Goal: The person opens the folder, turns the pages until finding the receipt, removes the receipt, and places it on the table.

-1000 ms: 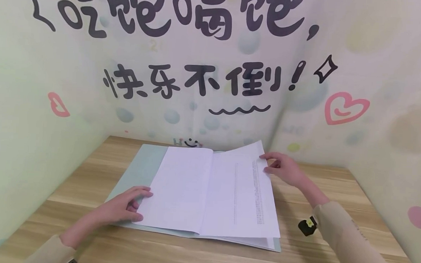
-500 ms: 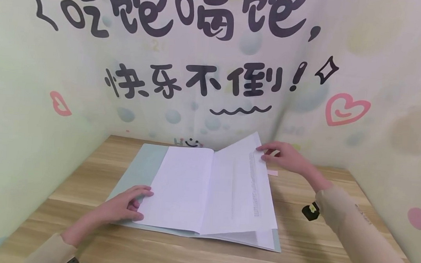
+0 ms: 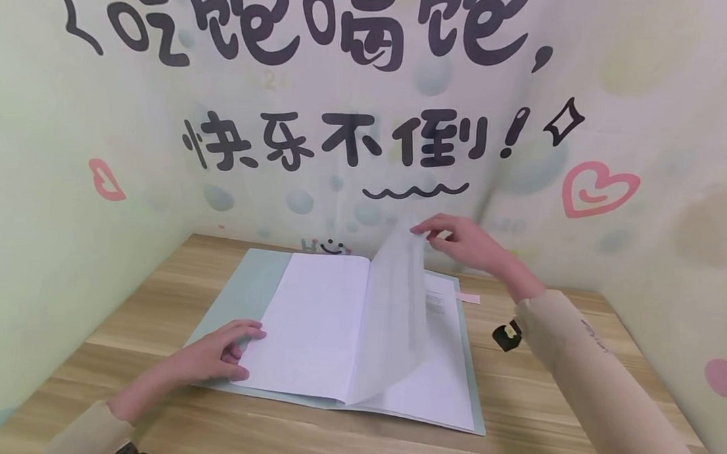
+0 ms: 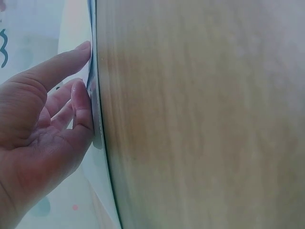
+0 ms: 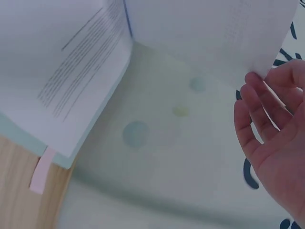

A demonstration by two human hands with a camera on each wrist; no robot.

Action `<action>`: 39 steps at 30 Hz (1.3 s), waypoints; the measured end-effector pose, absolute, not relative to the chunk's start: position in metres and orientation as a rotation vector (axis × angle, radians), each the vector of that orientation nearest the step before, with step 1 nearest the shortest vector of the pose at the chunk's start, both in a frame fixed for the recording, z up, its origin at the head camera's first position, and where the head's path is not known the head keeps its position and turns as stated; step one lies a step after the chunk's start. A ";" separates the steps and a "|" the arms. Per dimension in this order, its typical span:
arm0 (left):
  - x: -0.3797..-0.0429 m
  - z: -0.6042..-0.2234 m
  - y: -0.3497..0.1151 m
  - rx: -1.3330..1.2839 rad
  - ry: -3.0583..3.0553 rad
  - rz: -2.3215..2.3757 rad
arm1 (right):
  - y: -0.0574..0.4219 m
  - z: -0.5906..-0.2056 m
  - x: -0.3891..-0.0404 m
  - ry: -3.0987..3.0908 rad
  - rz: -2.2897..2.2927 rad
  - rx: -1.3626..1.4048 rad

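A booklet with a pale blue cover [image 3: 239, 286] lies spread on the table. My right hand [image 3: 469, 246] pinches the upper outer corner of a lifted page [image 3: 391, 323], which stands nearly upright and bends over the middle. Thumb and index finger meet at that page's corner in the right wrist view. Beneath it a printed page [image 5: 76, 62] shows on the right half. On the other half, my left hand [image 3: 211, 356] rests at the lower outer edge of a blank white page [image 3: 313, 319]. Its fingers [image 4: 82, 107] are loosely bent against the booklet in the left wrist view.
A pink ribbon or tab [image 3: 470, 299] sticks out at the booklet's upper right. The wood-grain table [image 3: 546, 370] meets a printed wall cloth [image 3: 267, 202] close behind the booklet, with pale walls on both sides.
The right hand has raised the page and carried it up and leftward, uncovering the printed page and the pink tab. My left hand has stayed in place.
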State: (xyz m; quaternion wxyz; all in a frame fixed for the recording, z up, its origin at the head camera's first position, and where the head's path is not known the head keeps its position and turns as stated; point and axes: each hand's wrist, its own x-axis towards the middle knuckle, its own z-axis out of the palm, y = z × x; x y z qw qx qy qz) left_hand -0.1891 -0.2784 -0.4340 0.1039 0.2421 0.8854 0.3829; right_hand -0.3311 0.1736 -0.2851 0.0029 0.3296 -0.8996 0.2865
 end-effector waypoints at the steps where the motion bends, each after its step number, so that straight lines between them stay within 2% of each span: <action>1: -0.189 -0.434 -0.279 0.713 2.612 1.132 | 0.169 -0.284 -0.332 -2.816 0.884 1.042; 11: -0.191 -0.439 -0.282 0.692 2.614 1.144 | 0.110 -0.270 -0.340 -2.707 0.718 1.163; 19: -0.190 -0.440 -0.283 0.721 2.589 1.172 | 0.060 -0.266 -0.340 -2.661 0.452 1.026; 26: -0.191 -0.439 -0.282 0.699 2.597 1.156 | 0.030 -0.281 -0.342 -2.644 0.601 0.923; 39: -0.190 -0.439 -0.283 0.630 2.610 1.180 | -0.010 -0.336 -0.355 -2.544 1.116 1.117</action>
